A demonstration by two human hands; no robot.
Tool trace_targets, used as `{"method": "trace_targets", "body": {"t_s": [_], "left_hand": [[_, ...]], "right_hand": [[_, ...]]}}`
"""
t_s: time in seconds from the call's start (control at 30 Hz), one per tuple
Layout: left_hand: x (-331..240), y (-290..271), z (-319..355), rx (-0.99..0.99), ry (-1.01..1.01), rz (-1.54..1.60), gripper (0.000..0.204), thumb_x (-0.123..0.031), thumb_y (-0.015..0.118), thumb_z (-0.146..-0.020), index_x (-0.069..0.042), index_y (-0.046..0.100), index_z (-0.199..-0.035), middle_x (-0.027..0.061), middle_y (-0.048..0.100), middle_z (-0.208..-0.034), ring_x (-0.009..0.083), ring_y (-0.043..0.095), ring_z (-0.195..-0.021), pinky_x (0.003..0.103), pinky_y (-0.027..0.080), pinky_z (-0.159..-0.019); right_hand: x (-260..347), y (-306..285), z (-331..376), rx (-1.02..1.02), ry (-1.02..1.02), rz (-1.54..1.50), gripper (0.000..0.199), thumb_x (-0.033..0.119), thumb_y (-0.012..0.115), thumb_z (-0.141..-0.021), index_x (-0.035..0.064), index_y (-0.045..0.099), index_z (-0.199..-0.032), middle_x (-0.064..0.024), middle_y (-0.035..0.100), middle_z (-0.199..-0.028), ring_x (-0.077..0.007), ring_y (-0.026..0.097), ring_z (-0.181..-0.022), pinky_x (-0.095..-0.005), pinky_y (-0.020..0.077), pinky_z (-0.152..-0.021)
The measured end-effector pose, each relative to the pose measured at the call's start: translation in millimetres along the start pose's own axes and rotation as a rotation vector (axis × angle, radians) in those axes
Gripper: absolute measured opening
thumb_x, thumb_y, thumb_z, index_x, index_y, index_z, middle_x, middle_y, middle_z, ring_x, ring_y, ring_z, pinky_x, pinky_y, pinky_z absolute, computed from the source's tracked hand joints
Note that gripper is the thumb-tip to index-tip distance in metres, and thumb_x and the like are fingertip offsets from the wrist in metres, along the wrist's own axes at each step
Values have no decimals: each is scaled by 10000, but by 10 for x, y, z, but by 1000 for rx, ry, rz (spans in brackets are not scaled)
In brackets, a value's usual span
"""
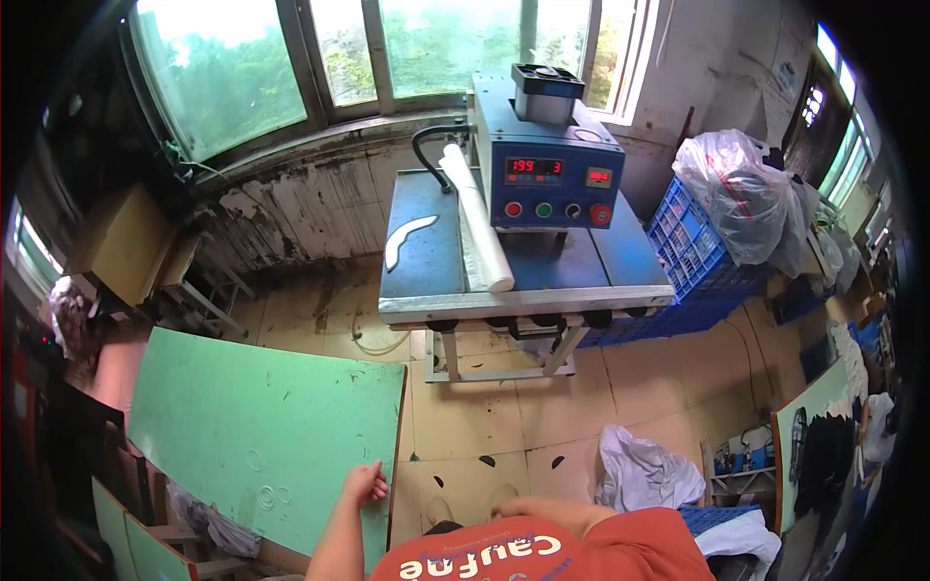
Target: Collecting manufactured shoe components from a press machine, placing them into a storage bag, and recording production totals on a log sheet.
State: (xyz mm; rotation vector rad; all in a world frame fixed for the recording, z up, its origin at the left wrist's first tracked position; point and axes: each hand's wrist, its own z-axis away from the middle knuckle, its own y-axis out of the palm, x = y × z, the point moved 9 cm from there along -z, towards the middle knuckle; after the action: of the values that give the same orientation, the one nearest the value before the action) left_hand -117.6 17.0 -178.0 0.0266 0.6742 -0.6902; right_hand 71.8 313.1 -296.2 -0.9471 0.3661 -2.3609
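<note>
Left hand (366,482) rests on the near right edge of the green board (262,426), fingers curled loosely over the rim and pinching nothing; the forearm rises to it from the lower edge of the view. Right hand (542,511) lies close against the body just above the orange shirt (542,557), knuckles up; whether it is spread or closed on anything cannot be told from this angle. Neither hand carries a workpiece. A few small clear rings (266,496) lie on the green board just left of the left hand. Ahead of both hands, well apart across bare floor, stands the blue heat press (542,165), its work plate (436,252) facing the person; a white roll (477,218) lies lengthwise on the plate, and a curved white cut piece (407,238) lies to the roll's left. Judgement: the work is between cycles, with the person standing back at the board and the press unattended. Any next handling at the press calls for stepping forward, since plate and roll are out of reach. Beyond the right hand: a white bag (644,470) on the floor near it, and farther off a blue crate (693,247) with a clear plastic sack (741,194) above it.
</note>
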Motion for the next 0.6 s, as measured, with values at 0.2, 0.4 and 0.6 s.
{"method": "trace_targets", "body": {"t_s": [0.2,0.4,0.6], "left_hand": [[-130,114,-105,-26,-159,55,472,-458,459,-900,-38,543,-703,64,555,-527,143,473,-372,286,345,-358],[-197,186,-97,-50,-202,22,471,-460,488,-888,-47,542,-667,57,557,-527,137,468,-372,285,345,-356],[-35,21,63,-158,-243,23,462,-462,498,-882,-48,550,-683,55,562,-525,133,467,-365,278,363,-357]], "right_hand": [[-880,-1748,410,-761,15,-480,385,198,560,-810,28,542,-1154,-123,629,-918,-192,607,-743,-303,494,-644],[-2670,-1574,936,-695,499,-749,222,165,540,-837,11,545,-997,-115,558,-662,-204,557,-531,-293,379,-347],[-1964,-1364,557,-518,566,-1203,481,383,429,-892,43,372,-1226,-201,476,-1173,-323,535,-918,-468,432,-723]]}}
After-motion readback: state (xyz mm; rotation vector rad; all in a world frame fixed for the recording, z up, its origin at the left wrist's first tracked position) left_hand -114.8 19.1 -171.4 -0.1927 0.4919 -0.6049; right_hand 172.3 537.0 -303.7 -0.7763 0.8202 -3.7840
